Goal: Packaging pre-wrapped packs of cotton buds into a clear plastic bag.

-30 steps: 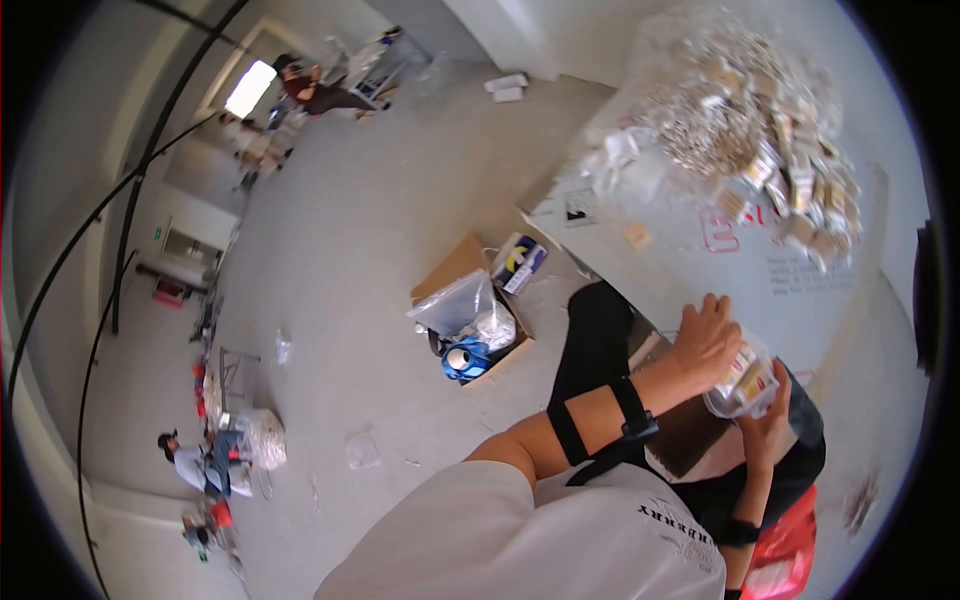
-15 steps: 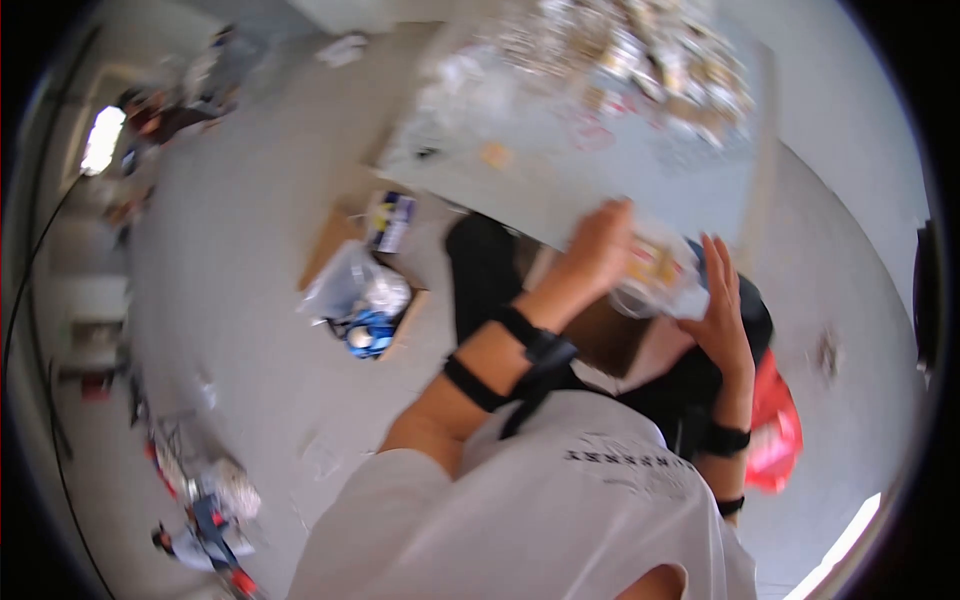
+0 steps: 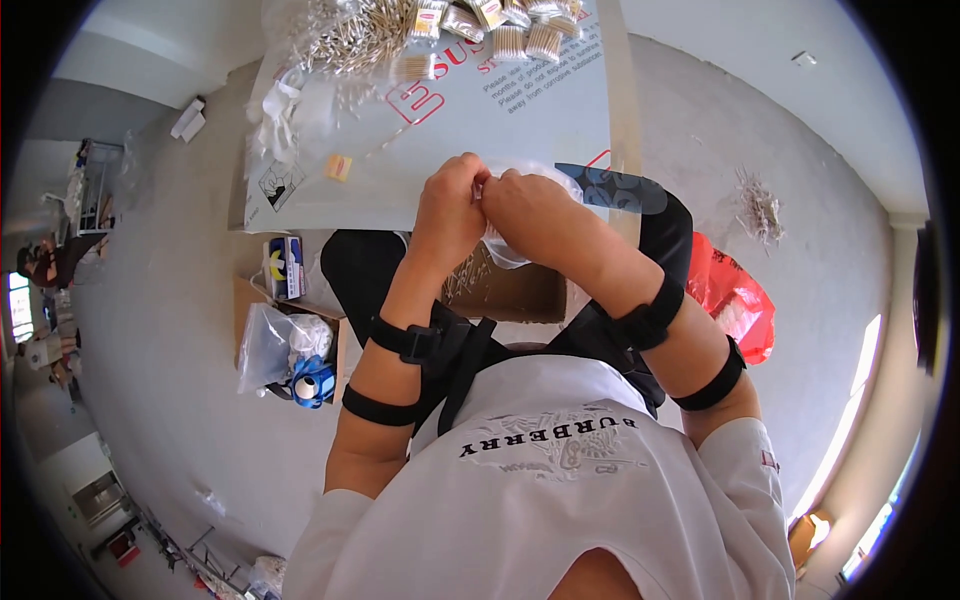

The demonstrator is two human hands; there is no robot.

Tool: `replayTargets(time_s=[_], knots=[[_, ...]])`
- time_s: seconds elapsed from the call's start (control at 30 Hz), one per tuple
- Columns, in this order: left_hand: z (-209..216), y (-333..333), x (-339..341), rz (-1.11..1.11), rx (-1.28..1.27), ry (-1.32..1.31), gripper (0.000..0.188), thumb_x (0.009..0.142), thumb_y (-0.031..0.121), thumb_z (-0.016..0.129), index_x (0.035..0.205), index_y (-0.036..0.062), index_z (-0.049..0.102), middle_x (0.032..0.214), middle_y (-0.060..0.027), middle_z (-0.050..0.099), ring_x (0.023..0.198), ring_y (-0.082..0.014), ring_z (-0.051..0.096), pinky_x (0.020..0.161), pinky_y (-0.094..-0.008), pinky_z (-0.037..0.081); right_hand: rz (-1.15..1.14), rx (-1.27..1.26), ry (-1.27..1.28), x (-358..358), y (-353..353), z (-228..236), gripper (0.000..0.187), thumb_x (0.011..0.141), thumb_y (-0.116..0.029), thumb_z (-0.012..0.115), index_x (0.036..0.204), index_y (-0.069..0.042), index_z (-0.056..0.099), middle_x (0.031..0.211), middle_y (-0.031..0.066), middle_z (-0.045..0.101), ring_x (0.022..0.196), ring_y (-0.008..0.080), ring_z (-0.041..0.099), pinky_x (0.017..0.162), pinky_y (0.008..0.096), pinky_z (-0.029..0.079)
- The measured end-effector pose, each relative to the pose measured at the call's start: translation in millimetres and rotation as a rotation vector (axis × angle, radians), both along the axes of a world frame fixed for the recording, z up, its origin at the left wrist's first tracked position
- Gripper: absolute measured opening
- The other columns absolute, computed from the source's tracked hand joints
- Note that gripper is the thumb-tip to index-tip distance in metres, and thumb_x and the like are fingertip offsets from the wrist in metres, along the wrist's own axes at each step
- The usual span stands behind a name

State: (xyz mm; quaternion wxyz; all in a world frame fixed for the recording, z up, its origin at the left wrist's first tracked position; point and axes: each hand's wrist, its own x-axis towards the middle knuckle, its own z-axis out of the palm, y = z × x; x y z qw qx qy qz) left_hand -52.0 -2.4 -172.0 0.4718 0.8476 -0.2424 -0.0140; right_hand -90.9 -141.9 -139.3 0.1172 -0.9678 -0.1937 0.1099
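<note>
My left hand and my right hand meet at the near edge of the table, fingers closed in a pinch. Between them they grip a clear plastic bag, which hangs below the fingers and spreads out behind the right hand. The fingertips and the part they pinch are mostly hidden. Under the hands, between my knees, stands an open cardboard box with loose cotton swabs in it. A small yellow-orange card lies on the table, left of my left hand.
Packs of cotton swabs and a heap of loose swabs cover the table's far side. A cardboard box with bags stands at left. On the right floor are a red bag and scattered swabs.
The view has turned and steadied. My hands, apart on either side of the clear bag before, have come together and now pinch it.
</note>
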Motion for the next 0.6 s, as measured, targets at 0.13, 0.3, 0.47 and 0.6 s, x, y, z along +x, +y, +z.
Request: replayTargets(time_s=[0.13,0.3,0.47,0.6], knots=[[10.4,9.8,6.8,-0.035,-0.016,0.086,0.016,0.069,-0.011,0.058,0.082,-0.0024,0.056,0.075,-0.0181,0.06,0.07,-0.0334,0.06,0.063,-0.0393,0.048,0.012,-0.044,0.0,8.1,3.6,-2.1,0.017,0.081,-0.009,0.062,0.094,0.0,0.067,0.092,0.0164,0.069,0.087,0.0293,0.07,0.072,0.0378,0.058],[37.2,17.3,8.7,-0.116,0.105,0.161,0.014,0.068,-0.011,0.057,0.079,-0.0031,0.056,0.072,-0.0175,0.06,0.066,-0.0314,0.059,0.062,-0.0369,0.047,-0.013,0.075,-0.028,12.2,-8.6,-17.0,0.015,0.083,-0.008,0.061,0.094,0.0,0.066,0.094,0.0154,0.069,0.093,0.0318,0.068,0.078,0.0409,0.056],[39.0,12.9,10.0,-0.148,0.023,0.265,0.013,0.068,-0.011,0.057,0.078,-0.0034,0.055,0.072,-0.0176,0.06,0.069,-0.033,0.061,0.063,-0.0397,0.048,0.061,0.176,0.087,18.4,-17.7,-9.6,0.025,0.076,-0.015,0.072,0.095,0.0,0.065,0.097,0.0163,0.068,0.093,0.0339,0.067,0.079,0.0426,0.055],[21.4,12.3,0.2,-0.053,0.086,0.051,0.021,0.067,-0.013,0.056,0.085,-0.002,0.056,0.071,-0.0058,0.051,0.064,-0.0119,0.048,0.059,-0.0274,0.041,-0.011,0.207,0.143,16.6,-15.9,-4.1,0.042,0.075,-0.019,0.076,0.106,0.003,0.058,0.099,0.0191,0.064,0.1,0.0385,0.061,0.087,0.0446,0.048]])
